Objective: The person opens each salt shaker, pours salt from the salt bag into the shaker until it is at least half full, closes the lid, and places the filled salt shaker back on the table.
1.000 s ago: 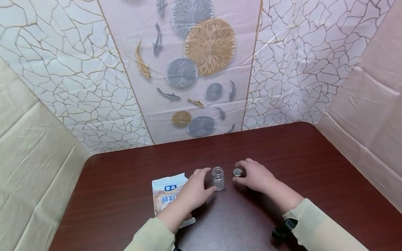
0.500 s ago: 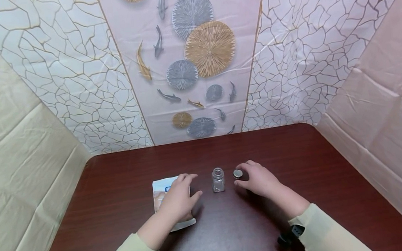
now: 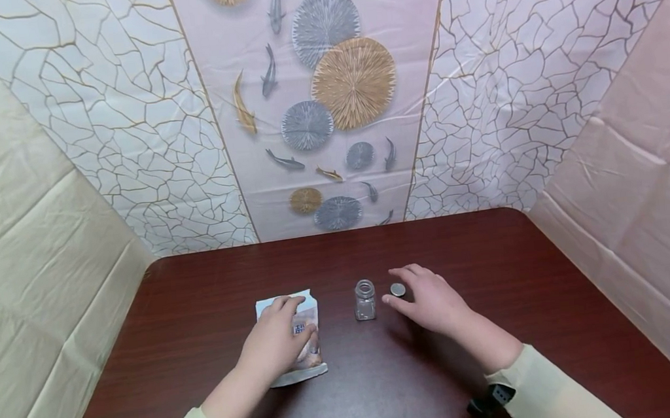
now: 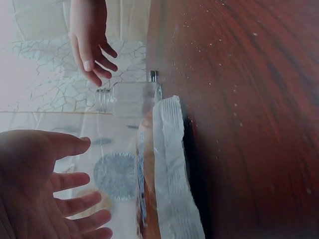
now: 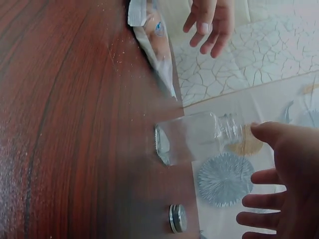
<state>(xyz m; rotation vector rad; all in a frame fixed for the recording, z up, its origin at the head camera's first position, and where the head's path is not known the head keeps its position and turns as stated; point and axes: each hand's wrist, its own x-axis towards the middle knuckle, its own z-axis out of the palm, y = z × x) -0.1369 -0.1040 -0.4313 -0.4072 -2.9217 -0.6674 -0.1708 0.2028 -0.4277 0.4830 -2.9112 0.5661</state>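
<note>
A clear glass jar [image 3: 364,302] stands upright on the desk [image 3: 418,366], its threaded mouth uncovered, about midway between the left and right edges. Near the jar, toward the desk's right edge, a small silver lid [image 3: 398,290] lies flat, apart from the glass. My right hand [image 3: 431,298] reaches in around that lid, which shows between thumb and fingers from the head camera; the right wrist view finds a gap between skin and metal, the fingers spread wide and nothing in my grasp. On the jar's other side, toward the desk's left edge, a blue, white and brown packet [image 3: 310,356] lies with its pale sealed end nearest me. My left hand [image 3: 271,337] is poised above it, thumb out and fingers extended, hiding part of the print; the left wrist view shows it clear of the packet and gripping nothing. Pale green sleeves [image 3: 552,385] cover part of my forearms, and a black device [image 3: 492,399] sits at the right cuff. Beyond the desk's far edge hangs a patterned backdrop [image 3: 355,86], gold and grey discs and fish down its central panel, a web of cracked lines to either side. Beige cloth [image 3: 33,272] rises past the desk's left edge, and more of it past the right
</note>
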